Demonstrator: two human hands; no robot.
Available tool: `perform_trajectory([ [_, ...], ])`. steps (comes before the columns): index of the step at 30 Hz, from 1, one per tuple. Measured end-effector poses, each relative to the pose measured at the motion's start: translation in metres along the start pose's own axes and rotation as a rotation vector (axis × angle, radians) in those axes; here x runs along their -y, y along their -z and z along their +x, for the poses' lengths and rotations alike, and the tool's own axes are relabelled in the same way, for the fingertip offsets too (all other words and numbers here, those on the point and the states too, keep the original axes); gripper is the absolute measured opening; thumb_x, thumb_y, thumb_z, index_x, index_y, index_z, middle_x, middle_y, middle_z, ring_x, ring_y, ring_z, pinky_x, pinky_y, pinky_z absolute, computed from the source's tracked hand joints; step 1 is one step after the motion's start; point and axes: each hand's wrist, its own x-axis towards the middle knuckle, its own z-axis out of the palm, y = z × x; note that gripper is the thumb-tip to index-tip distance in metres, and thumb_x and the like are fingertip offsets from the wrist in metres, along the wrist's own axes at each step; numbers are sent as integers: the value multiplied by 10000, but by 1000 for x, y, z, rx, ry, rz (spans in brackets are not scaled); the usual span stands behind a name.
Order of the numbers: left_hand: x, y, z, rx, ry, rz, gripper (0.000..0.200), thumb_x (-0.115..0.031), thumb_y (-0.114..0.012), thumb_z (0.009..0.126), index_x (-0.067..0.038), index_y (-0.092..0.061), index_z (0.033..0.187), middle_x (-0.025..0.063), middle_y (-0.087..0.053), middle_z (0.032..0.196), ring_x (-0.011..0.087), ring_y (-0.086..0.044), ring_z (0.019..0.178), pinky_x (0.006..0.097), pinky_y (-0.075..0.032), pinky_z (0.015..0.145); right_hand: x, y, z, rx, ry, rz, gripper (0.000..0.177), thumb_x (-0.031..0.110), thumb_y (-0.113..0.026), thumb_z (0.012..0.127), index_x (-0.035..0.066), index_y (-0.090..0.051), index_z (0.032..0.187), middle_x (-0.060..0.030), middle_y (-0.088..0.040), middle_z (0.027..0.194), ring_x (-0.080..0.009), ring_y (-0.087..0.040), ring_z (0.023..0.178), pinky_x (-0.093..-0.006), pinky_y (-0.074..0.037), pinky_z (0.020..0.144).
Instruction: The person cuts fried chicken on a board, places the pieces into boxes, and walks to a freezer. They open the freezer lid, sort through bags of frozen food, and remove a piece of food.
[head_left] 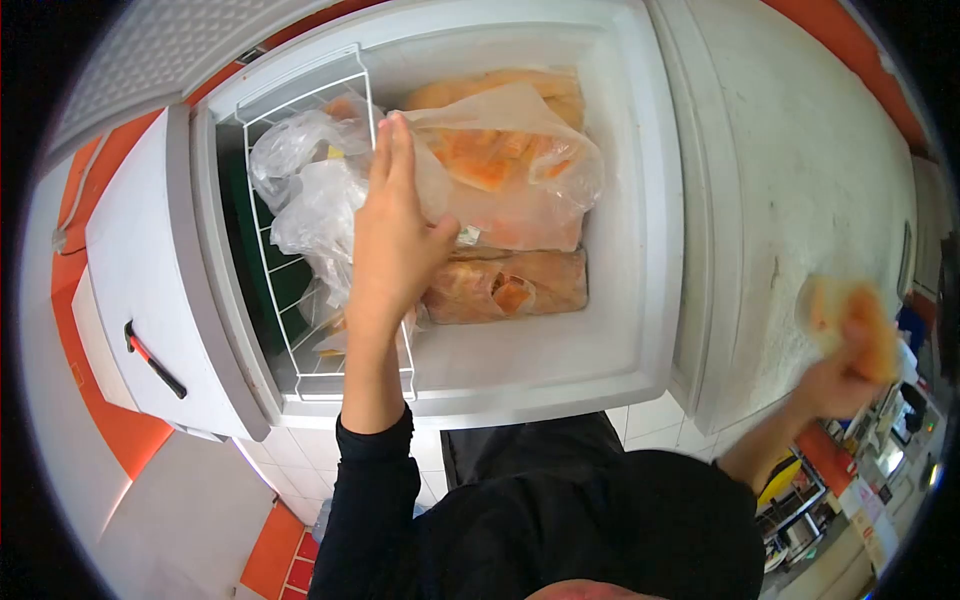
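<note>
My left hand (400, 220) reaches into the chest freezer (640, 330). Its fingers are stretched out and its thumb stands apart, with the fingertips right at the rim of the white wire basket (300, 375). Beside the fingers, a clear plastic bag (530, 205) holds several orange pieces of food. Below it lies a wrapped orange-brown package (505, 285). Far to the right, my right hand (835, 385) is closed on an orange-and-pale piece of food (868, 335), blurred by motion, over the pale lid surface (780, 200).
Crumpled clear bags (320, 200) fill the basket. A raised, textured lid (170, 65) stands at upper left. A hammer (155, 360) with a red and black handle rests on the white surface at left. Cluttered shelving (800, 510) stands at lower right.
</note>
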Motion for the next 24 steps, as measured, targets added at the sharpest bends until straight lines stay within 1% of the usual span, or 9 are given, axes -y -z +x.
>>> perform_trajectory([
  [1, -3, 1, 2, 9, -5, -7, 866, 39, -607, 640, -50, -214, 1405, 196, -286, 1419, 307, -452, 1194, 291, -506, 762, -26, 30, 19, -232, -25, -271, 233, 160, -622, 850, -30, -596, 983, -126, -663, 909, -194, -643, 837, -315, -501, 786],
  [4, 1, 1, 9, 15, -26, 81, 856, 27, -618, 634, -47, -243, 1400, 198, -288, 1422, 263, -519, 1119, 266, -496, 749, -108, 107, 53, -237, -40, -790, 334, 271, -593, 867, -9, -605, 1049, -142, -658, 961, -222, -638, 890, -310, -484, 789],
  [7, 13, -3, 15, -65, -176, 267, 854, 17, -615, 637, -61, -246, 1403, 199, -287, 1424, 203, -602, 865, 245, -493, 689, -200, 150, 61, 245, -304, -869, 356, 272, -570, 879, 9, -585, 1118, -156, -645, 1021, -228, -624, 949, -305, -462, 827],
  [9, 6, -1, 13, -25, -115, 213, 856, 16, -612, 637, -67, -244, 1405, 198, -287, 1425, 182, -591, 772, 243, -493, 670, -238, 152, 52, 589, -138, -529, 380, 258, -535, 899, -10, -538, 1169, -139, -628, 1070, -233, -641, 864, -331, -479, 758],
  [10, 2, 0, 13, 13, -54, 158, 858, 15, -609, 637, -73, -242, 1407, 196, -288, 1425, 161, -580, 680, 241, -493, 651, -236, 153, 53, 544, 115, -845, 338, 220, -486, 922, -27, -536, 1147, -160, -609, 1092, -203, -638, 876, -303, -496, 761],
  [13, -10, 1, 7, 79, 43, 38, 865, 16, -609, 633, -72, -236, 1409, 197, -287, 1425, 161, -588, 681, 250, -495, 635, -42, 50, 43, 16, 211, -537, 299, 171, -502, 859, -1, -557, 1097, -160, -621, 1027, -241, -632, 853, -338, -495, 732],
  [17, -19, 0, 8, 162, 106, 8, 898, -5, -638, 619, -37, -197, 1401, 246, -227, 1421, 372, -496, 1117, 325, -521, 711, 94, -146, -42, 840, 326, 718, 274, 106, -524, 774, 34, -585, 1031, -158, -637, 941, -292, -624, 822, -383, -494, 692],
  [19, -16, -8, 3, 35, -32, 85, 879, 19, -616, 625, -56, -223, 1407, 214, -288, 1417, 186, -582, 664, 260, -496, 621, 124, -267, -90, 1191, 405, 574, 254, 193, -478, 841, 50, -583, 1022, -152, -619, 923, -297, -596, 830, -370, -473, 740],
  [24, -2, -13, 0, 12, -72, 177, 876, 18, -618, 624, -30, -217, 1401, 228, -287, 1410, 267, -604, 887, 276, -505, 642, 141, -384, -138, 1303, 269, 376, 281, 254, -466, 886, 38, -573, 1031, -143, -608, 936, -260, -586, 844, -351, -463, 758],
])
